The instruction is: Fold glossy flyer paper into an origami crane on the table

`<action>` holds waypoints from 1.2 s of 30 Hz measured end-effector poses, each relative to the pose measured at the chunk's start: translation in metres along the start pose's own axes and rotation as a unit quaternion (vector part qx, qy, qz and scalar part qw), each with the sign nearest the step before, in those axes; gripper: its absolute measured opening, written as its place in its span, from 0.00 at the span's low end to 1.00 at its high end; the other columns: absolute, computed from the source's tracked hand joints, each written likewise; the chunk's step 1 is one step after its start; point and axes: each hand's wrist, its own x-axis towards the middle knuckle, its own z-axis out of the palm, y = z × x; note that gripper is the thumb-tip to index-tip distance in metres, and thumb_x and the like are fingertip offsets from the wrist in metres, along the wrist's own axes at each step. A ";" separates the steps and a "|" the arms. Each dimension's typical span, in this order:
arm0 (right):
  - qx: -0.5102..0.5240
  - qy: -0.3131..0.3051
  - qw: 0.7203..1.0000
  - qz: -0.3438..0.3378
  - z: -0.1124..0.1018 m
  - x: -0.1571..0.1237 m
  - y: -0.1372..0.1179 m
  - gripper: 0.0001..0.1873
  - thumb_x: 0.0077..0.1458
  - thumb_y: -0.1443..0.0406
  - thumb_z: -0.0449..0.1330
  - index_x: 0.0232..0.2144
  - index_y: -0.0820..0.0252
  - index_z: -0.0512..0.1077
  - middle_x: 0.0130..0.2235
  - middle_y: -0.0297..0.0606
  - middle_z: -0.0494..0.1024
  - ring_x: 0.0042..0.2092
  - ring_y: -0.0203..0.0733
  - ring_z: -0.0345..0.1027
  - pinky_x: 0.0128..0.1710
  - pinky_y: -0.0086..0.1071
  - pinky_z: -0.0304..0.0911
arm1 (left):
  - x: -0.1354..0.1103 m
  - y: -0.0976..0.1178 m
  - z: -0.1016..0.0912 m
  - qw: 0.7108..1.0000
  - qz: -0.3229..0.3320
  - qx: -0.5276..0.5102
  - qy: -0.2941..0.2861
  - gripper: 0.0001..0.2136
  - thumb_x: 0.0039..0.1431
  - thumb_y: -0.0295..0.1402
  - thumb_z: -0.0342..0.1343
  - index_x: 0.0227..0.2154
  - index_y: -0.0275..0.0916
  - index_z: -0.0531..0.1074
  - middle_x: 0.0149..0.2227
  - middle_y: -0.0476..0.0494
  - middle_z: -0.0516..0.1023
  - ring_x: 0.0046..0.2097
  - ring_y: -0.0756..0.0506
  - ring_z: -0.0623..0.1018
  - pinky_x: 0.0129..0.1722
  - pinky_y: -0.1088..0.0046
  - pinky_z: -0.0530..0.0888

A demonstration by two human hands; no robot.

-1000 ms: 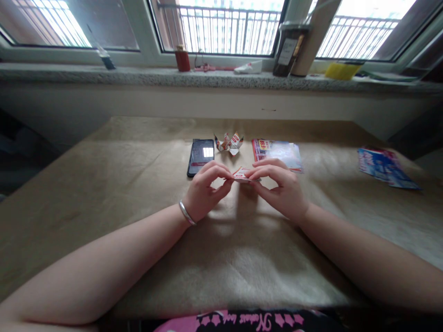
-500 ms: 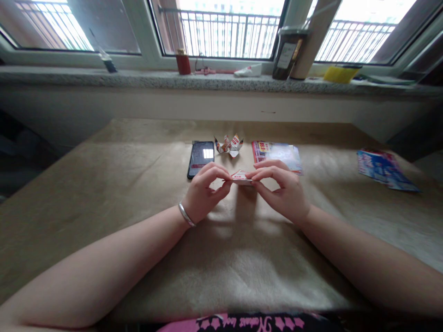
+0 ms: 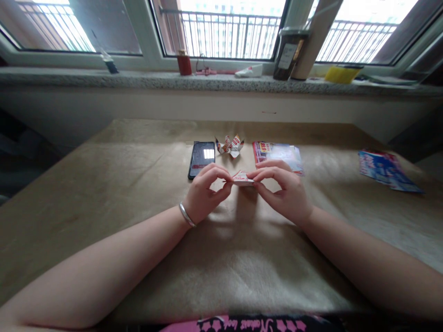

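Note:
A small folded paper [image 3: 243, 178], white with red print, is stretched between my two hands just above the table. My left hand [image 3: 208, 189], with a silver bangle at the wrist, pinches its left end between thumb and fingers. On the other end, my right hand [image 3: 283, 189] closes thumb and forefinger. Beyond them stands a folded paper flower [image 3: 232, 145] with pointed petals. A dark phone [image 3: 202, 159] lies behind my left hand, its screen reflecting the window. Behind my right hand is a stack of printed leaflets [image 3: 282, 156], partly covered by the fingers.
More blue leaflets [image 3: 387, 170] lie on the right of the brown table [image 3: 138, 221]. Along the granite windowsill [image 3: 148, 81] stand a red container [image 3: 184, 63], a dark jar [image 3: 288, 54] and a yellow item [image 3: 342, 74].
The folded paper tilts slightly differently between my fingers, its upper flap looking a little more raised. Both hands keep their pinch and have barely moved.

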 end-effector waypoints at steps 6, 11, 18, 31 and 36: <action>-0.011 -0.008 0.999 -0.035 0.000 0.000 0.000 0.07 0.51 0.72 0.59 0.31 0.53 0.70 0.37 0.33 0.80 0.44 0.43 0.69 0.47 0.42 0.67 | 0.002 0.000 0.002 0.999 0.002 0.011 -0.034 0.04 0.54 0.24 0.56 0.32 0.37 0.72 0.31 0.47 0.71 0.34 0.51 0.72 0.34 0.75 0.71; -0.007 -0.028 0.999 -0.041 0.001 0.000 -0.002 0.07 0.52 0.71 0.59 0.32 0.54 0.70 0.37 0.33 0.80 0.45 0.42 0.69 0.46 0.41 0.67 | 0.000 0.000 0.003 0.999 0.008 0.017 -0.045 0.02 0.55 0.27 0.58 0.32 0.38 0.74 0.31 0.46 0.72 0.35 0.51 0.72 0.35 0.75 0.72; -0.004 -0.003 1.000 -0.014 0.002 0.001 -0.002 0.05 0.51 0.70 0.60 0.31 0.54 0.70 0.35 0.34 0.79 0.44 0.43 0.69 0.45 0.41 0.67 | -0.001 -0.001 0.005 0.999 0.010 0.023 -0.031 0.01 0.55 0.26 0.58 0.30 0.38 0.72 0.31 0.47 0.72 0.34 0.51 0.72 0.33 0.76 0.72; -0.010 -0.040 0.996 -0.081 -0.001 0.001 -0.004 0.07 0.49 0.71 0.61 0.31 0.54 0.71 0.34 0.33 0.79 0.43 0.43 0.69 0.46 0.41 0.66 | 0.001 -0.001 0.004 0.985 0.077 0.138 -0.073 0.01 0.55 0.30 0.58 0.29 0.41 0.73 0.31 0.48 0.74 0.33 0.50 0.71 0.39 0.70 0.69; -0.013 -0.045 0.995 -0.093 -0.001 0.001 -0.003 0.06 0.49 0.71 0.61 0.30 0.54 0.71 0.33 0.33 0.79 0.43 0.42 0.69 0.46 0.40 0.66 | 0.000 0.000 0.005 0.983 0.070 0.147 -0.088 0.01 0.55 0.29 0.57 0.29 0.41 0.72 0.31 0.49 0.74 0.34 0.49 0.72 0.40 0.69 0.68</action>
